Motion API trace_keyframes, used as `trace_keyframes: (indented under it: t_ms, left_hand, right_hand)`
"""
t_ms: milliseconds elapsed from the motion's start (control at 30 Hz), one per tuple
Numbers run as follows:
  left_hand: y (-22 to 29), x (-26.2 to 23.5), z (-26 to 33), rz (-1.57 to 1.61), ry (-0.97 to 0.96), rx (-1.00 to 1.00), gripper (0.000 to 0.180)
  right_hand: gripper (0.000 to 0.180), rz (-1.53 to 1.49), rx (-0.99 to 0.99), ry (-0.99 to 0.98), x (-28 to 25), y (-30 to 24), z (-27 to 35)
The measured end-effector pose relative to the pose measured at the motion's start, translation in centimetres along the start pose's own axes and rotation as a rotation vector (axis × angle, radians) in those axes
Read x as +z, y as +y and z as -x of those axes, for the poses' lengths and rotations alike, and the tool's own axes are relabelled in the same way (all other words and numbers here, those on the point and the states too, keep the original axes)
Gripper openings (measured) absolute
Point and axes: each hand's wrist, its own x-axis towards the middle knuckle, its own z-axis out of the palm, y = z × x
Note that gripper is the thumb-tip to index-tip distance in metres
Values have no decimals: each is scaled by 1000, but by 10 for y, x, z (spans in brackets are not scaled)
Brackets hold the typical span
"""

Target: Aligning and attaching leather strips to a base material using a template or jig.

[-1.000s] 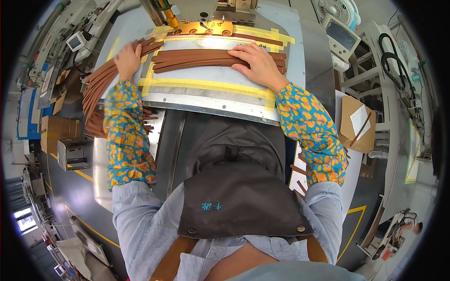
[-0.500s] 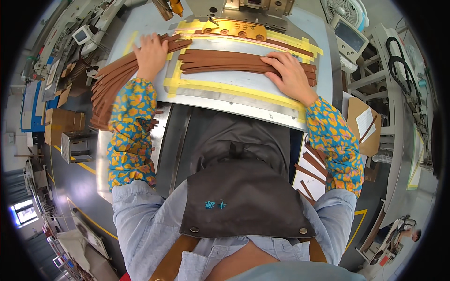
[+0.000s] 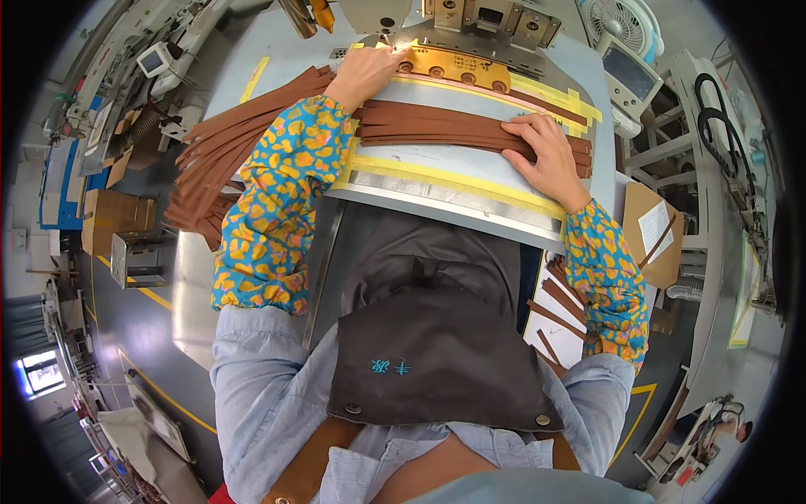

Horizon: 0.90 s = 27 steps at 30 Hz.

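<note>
My left hand (image 3: 367, 76) reaches to the needle area of a sewing machine, at the left end of a yellow roller guide (image 3: 457, 67). Its fingers are drawn together at a bright spot; what they pinch is hidden. My right hand (image 3: 547, 158) rests on a bundle of flat brown strips (image 3: 432, 123), fingers bent loosely over the top and thumb at the near edge. Left of it, beside my left sleeve, a second, fanned pile of brown strips (image 3: 222, 139) hangs over the table's left edge. One brown strip (image 3: 550, 106) lies along the guide's right side.
Yellow tape (image 3: 453, 186) lines the near edge of the pale work table (image 3: 285, 50). The metal machine body (image 3: 491, 25) stands at the back. A control screen (image 3: 630, 71) and a fan (image 3: 620, 25) are at right. Loose strips (image 3: 554, 315) lie on a white sheet below.
My left hand has left the fanned strips and moved right to the machine's needle area. My right hand stays on the bundle. The whole view has shifted slightly.
</note>
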Motion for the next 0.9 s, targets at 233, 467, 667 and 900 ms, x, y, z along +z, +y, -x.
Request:
trace_keyframes:
  t_ms: [233,467,667,900]
  left_hand:
    - [-10,4,9,131,118,43,12]
    - [-6,13,22,384,229,-113,10]
    - [-11,19,20,491,317,-93,8]
    - [-14,21,22,461,216,-144,11]
  right_hand:
    - [32,1,-21,27,0,2,4]
    - [31,3,-29,58,5,20,-11]
    - [31,-5,-34,65,6,20,-12]
    - [33,-35,-24,46,6,20,-14]
